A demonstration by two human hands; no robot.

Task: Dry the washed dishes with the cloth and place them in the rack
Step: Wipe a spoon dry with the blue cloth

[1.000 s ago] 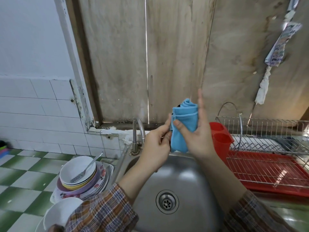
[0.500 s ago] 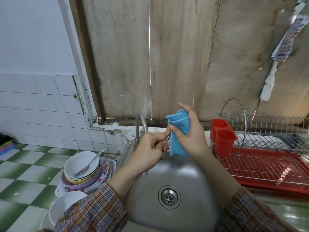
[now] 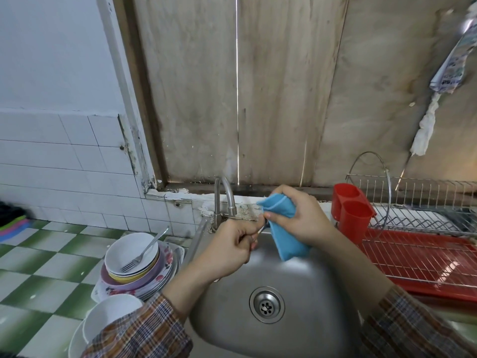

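Observation:
Over the steel sink [image 3: 304, 275], my right hand [image 3: 302, 218] grips a folded blue cloth [image 3: 286, 228] wrapped around one end of a thin metal utensil [image 3: 261, 230]. My left hand [image 3: 229, 249] holds the utensil's other end in curled fingers; most of the utensil is hidden, so I cannot tell what kind it is. A stack of bowls and plates [image 3: 136, 267] with a fork [image 3: 144, 251] lying in the top bowl sits left of the sink. The wire dish rack [image 3: 423, 218] on its red tray [image 3: 423, 262] stands to the right.
A red cutlery holder [image 3: 351, 210] hangs on the rack's left end. The tap [image 3: 224, 200] rises behind the sink, close to my hands. More white bowls [image 3: 108, 316] sit at the lower left on the green and white tiled counter [image 3: 38, 267].
Both hands have come down closer to the sink. My right fingers, straight a second ago, have curled round the cloth, and the cloth now slides along the utensil held by my left hand.

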